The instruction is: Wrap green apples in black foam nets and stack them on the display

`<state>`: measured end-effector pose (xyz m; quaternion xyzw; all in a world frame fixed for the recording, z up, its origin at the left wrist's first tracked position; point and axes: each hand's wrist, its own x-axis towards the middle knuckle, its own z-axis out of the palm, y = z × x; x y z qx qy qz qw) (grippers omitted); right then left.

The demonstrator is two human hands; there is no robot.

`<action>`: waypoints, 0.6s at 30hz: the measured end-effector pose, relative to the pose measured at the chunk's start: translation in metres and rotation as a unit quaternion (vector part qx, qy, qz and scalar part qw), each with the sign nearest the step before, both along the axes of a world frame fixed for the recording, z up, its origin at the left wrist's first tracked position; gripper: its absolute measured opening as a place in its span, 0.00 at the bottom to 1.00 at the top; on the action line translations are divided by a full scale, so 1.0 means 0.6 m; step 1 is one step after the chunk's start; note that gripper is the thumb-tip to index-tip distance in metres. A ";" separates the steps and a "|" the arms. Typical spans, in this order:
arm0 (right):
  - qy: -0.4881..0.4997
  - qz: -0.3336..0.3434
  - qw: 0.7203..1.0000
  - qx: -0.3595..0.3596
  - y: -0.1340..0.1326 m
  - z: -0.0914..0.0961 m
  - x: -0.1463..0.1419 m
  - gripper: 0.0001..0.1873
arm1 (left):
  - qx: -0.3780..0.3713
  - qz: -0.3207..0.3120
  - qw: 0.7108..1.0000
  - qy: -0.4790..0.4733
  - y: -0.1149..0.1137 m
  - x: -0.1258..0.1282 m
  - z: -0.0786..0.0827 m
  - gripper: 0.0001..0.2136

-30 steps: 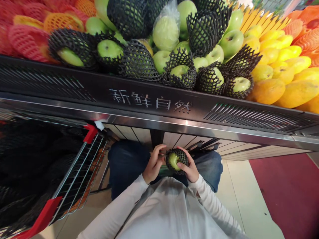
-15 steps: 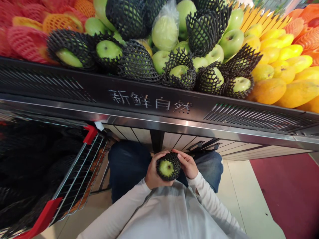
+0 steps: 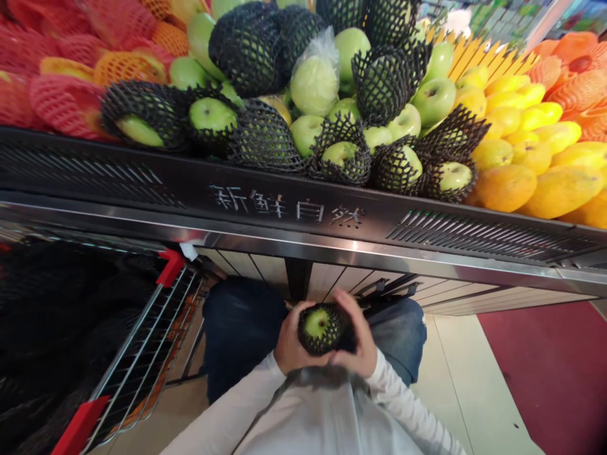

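Close to my chest I hold a green apple (image 3: 317,322) wrapped in a black foam net sleeve (image 3: 327,341). My left hand (image 3: 290,344) cups its left side and underside, fingers curled round it. My right hand (image 3: 356,341) wraps over the right side of the net, fingers closed on it. Only the apple's top shows through the open end of the net. Above, the display shelf (image 3: 284,202) carries several more green apples (image 3: 434,98), some bare and some in black nets (image 3: 246,44).
A shopping cart (image 3: 142,354) with red corners, full of black nets, stands at my left. Yellow mangoes (image 3: 535,170) lie to the right on the shelf, red- and orange-netted fruit (image 3: 61,95) to the left. The shelf's steel edge (image 3: 379,256) juts out above my hands.
The apple turned in my hands so its open end faces up. My right hand moved from the top of the net to wrap round its right side. The view tilted slightly down.
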<state>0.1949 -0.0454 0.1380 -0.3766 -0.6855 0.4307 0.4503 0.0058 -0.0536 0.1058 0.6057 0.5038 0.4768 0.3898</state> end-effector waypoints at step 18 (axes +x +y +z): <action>-0.174 0.021 0.951 0.255 0.157 0.158 0.105 0.53 | 0.392 -0.047 0.864 0.312 0.088 -0.076 0.312 0.23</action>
